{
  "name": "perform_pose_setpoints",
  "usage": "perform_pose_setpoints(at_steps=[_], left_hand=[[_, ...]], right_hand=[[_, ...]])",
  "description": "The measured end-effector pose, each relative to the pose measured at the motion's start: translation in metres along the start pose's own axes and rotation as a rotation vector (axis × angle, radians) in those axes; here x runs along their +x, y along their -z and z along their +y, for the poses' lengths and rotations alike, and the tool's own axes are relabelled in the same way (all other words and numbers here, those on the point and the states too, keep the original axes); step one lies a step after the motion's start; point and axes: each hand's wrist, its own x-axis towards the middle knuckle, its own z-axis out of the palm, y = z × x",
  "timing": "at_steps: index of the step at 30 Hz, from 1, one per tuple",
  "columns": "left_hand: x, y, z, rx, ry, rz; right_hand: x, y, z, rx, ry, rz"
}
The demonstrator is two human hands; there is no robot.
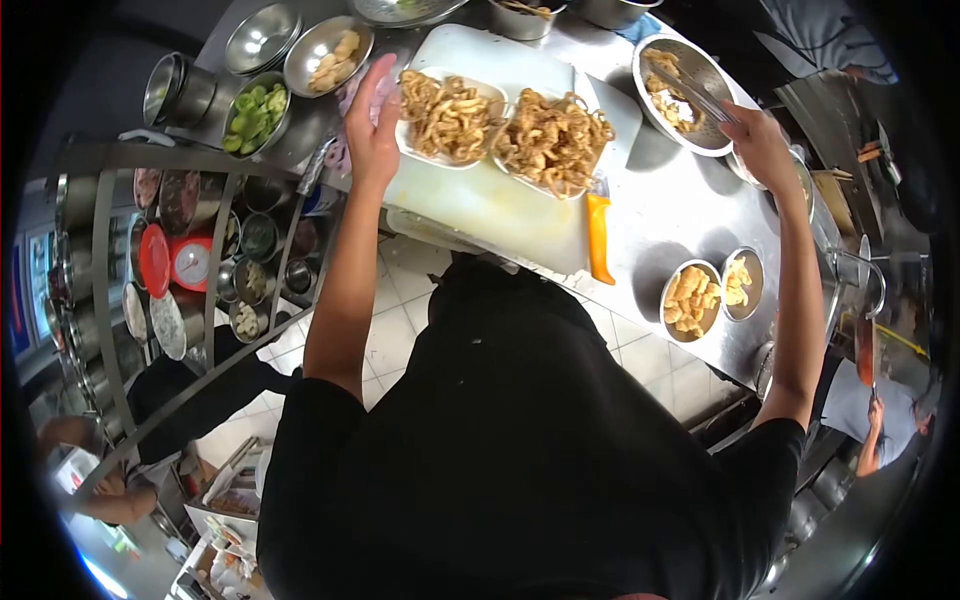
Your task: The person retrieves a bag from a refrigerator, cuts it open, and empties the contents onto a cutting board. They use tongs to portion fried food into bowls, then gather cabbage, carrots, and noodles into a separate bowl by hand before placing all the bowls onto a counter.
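Golden-brown fried pieces [450,115] are heaped on white plates [490,90] over a white cutting board [480,205], by an orange knife handle [598,240]. Green vegetable pieces [255,112] are seen in a silvery bowl [288,112], and the tongs [695,92] are silver-grey too.

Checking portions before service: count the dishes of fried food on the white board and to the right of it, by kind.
White plates: 2
Small metal bowls: 2
Large metal bowl, tongs in right hand: 1
Total: 5
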Motion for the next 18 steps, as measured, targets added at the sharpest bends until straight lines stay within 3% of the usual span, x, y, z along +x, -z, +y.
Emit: perform_pose_setpoints(at_steps=[3,6,8,10,14,18], left_hand=[[0.003,0.013,-0.006,0.001,0.182,-0.077],[0.01,0.01,-0.028,0.095,0.007,-0.26],[0.018,0.003,-0.028,0.089,-0.023,-0.317],[0.025,-0.004,-0.028,0.358,-0.138,-0.504],[0.028,-0.011,-0.043,0.586,-0.098,-0.782],[0.033,-0.014,-0.047,0.598,-0.089,-0.757]], right_hand=[[0.002,-0.008,-0.07,0.082,0.121,-0.081],[0.021,-0.045,-0.123,0.096,0.424,-0.101],[0.031,-0.066,-0.166,0.034,0.337,-0.253],[0.033,-0.093,-0.189,-0.018,0.276,-0.296],[0.035,-0.082,-0.205,-0.133,0.215,-0.421],[0.014,-0.044,-0.164,-0.091,0.236,-0.239]])
